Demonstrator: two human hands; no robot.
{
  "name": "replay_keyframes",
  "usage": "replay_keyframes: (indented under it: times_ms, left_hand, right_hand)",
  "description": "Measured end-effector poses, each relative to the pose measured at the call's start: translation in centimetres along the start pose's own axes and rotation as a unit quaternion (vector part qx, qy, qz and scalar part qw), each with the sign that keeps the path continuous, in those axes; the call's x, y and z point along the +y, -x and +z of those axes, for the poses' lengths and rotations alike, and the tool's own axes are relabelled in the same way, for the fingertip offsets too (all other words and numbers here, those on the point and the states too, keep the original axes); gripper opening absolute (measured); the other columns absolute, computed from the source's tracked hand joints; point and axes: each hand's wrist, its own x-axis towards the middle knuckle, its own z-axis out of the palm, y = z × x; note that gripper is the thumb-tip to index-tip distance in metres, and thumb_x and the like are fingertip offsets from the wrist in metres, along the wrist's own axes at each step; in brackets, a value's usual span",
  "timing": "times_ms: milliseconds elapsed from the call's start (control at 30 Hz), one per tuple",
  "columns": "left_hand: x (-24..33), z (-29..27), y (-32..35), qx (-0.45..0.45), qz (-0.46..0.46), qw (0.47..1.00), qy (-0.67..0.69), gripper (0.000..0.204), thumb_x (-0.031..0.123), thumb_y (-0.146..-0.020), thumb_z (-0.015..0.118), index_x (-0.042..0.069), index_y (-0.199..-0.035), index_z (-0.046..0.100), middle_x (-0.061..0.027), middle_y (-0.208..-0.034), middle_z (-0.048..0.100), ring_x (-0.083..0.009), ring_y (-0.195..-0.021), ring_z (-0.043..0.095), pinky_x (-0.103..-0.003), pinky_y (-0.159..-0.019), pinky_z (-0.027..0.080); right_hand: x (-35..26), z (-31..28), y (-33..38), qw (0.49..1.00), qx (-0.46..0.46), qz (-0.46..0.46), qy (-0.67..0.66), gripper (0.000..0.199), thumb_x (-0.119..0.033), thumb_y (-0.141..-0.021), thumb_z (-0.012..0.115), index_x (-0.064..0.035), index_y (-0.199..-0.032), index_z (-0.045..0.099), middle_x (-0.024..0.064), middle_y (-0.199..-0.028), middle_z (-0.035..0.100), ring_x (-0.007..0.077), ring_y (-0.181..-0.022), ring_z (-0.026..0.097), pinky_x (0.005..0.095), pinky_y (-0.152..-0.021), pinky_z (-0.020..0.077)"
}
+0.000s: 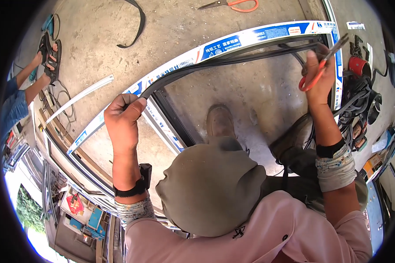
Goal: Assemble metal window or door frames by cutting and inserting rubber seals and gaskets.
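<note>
My left hand is closed in a fist on a black rubber sealing strip. From there the strip, doubled in places, stretches right along the inside of a metal frame covered in blue and white film. My right hand is at the frame's far right corner, where the strip reaches its fingers. It is closed around scissors with red handles, their dark blades pointing up and right past the frame. Whether the fingers also pinch the strip is hidden. A crossbar of the frame runs below my left hand.
Another pair of scissors and a loose black strip lie on the concrete floor. Coiled black strips and a red container are at the right. A co-worker's sandaled feet show at the left, near a white profile.
</note>
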Motion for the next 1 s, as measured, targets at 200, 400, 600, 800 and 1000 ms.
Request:
replay_keyframes:
  times_ms: [200, 400, 600, 800, 1000]
  left_hand:
    - [3.3, 2.5, 1.5, -0.024, 0.047, 0.993, 0.102, 0.007, 0.006, -0.080, 0.064, -0.001, -0.080, 0.062, 0.0003, -0.065, 0.053, -0.0072, -0.058, 0.041, -0.021, -0.055, 0.032]
    - [3.7, 3.6, 2.4, -0.022, 0.077, 0.987, 0.141, 0.008, 0.006, -0.081, 0.064, -0.002, -0.082, 0.061, -0.0004, -0.067, 0.054, -0.0074, -0.060, 0.043, -0.021, -0.057, 0.034]
    - [3.5, 3.8, 2.1, -0.046, 0.082, 0.983, 0.155, 0.014, 0.009, -0.082, 0.067, -0.004, -0.087, 0.063, -0.0020, -0.071, 0.058, -0.0079, -0.063, 0.046, -0.021, -0.061, 0.036]
    - [3.7, 3.1, 2.3, -0.086, 0.070, 0.989, 0.103, 0.015, 0.007, -0.082, 0.071, -0.004, -0.088, 0.064, -0.0034, -0.076, 0.062, -0.0090, -0.068, 0.052, -0.022, -0.066, 0.042]
    - [3.2, 2.6, 1.8, -0.088, 0.062, 0.993, 0.049, 0.015, 0.004, -0.079, 0.074, -0.004, -0.088, 0.065, -0.0031, -0.077, 0.063, -0.0083, -0.070, 0.052, -0.022, -0.069, 0.042]
  right_hand:
    - [-9.6, 4.8, 9.2, 0.806, -0.564, -0.173, -0.038, 0.051, -0.031, -0.083, 0.071, -0.0026, -0.121, 0.052, 0.0188, -0.105, 0.062, 0.0380, -0.097, 0.061, 0.0421, -0.080, 0.0497]
    - [-10.8, 6.2, 9.8, 0.759, -0.634, -0.092, -0.116, 0.063, -0.053, -0.087, 0.062, 0.0016, -0.116, 0.049, 0.0208, -0.099, 0.063, 0.0373, -0.093, 0.063, 0.0414, -0.078, 0.0484]
    - [-13.2, 7.0, 8.0, 0.739, -0.660, -0.098, -0.091, 0.070, -0.060, -0.087, 0.058, 0.0023, -0.117, 0.046, 0.0199, -0.101, 0.060, 0.0333, -0.095, 0.062, 0.0399, -0.080, 0.0480]
    - [-13.8, 6.7, 7.9, 0.742, -0.659, -0.100, -0.067, 0.068, -0.059, -0.087, 0.058, 0.0031, -0.113, 0.047, 0.0216, -0.096, 0.062, 0.0363, -0.091, 0.063, 0.0436, -0.077, 0.0485]
    - [-13.3, 6.2, 9.5, 0.797, -0.593, -0.099, -0.053, 0.046, -0.040, -0.088, 0.063, 0.0030, -0.103, 0.055, 0.0254, -0.085, 0.065, 0.0430, -0.084, 0.065, 0.0467, -0.074, 0.0498]
